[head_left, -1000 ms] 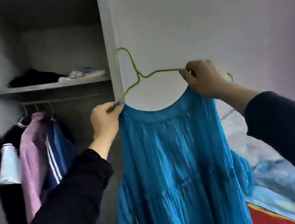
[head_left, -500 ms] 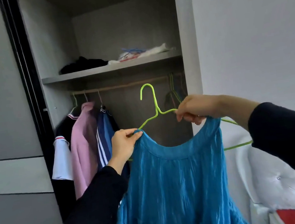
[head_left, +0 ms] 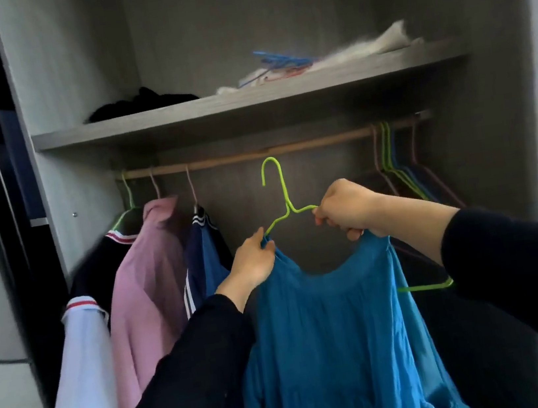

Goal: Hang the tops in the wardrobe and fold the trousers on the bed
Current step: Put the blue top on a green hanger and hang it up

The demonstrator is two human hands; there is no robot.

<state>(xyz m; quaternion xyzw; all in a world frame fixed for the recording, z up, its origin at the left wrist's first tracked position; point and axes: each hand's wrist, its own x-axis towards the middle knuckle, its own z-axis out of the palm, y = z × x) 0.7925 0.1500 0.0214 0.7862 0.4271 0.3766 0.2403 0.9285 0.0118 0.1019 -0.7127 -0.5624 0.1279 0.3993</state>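
L hand (head_left: 252, 265) pinched hanger (head_left: 283, 188) & top (head_left: 330, 333); R hand (head_left: 348, 210) gripped hanger's right arm. We needed hook up over rail (head_left: 287, 148), mid gap, kept level.

Head-worn view, close up, facing into the wardrobe (head_left: 268, 13)

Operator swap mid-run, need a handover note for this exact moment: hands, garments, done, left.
Left hand pinches the lime-green wire hanger at one shoulder of the blue crinkled top. Right hand grips the hanger's other arm.
The top hangs from the hanger; its hook is below the wooden wardrobe rail, not on it.
Done: black-and-white top, pink top, navy striped top hang at the rail's left.
Left: hook the hanger onto the free stretch of rail; trousers and bed are out of view.
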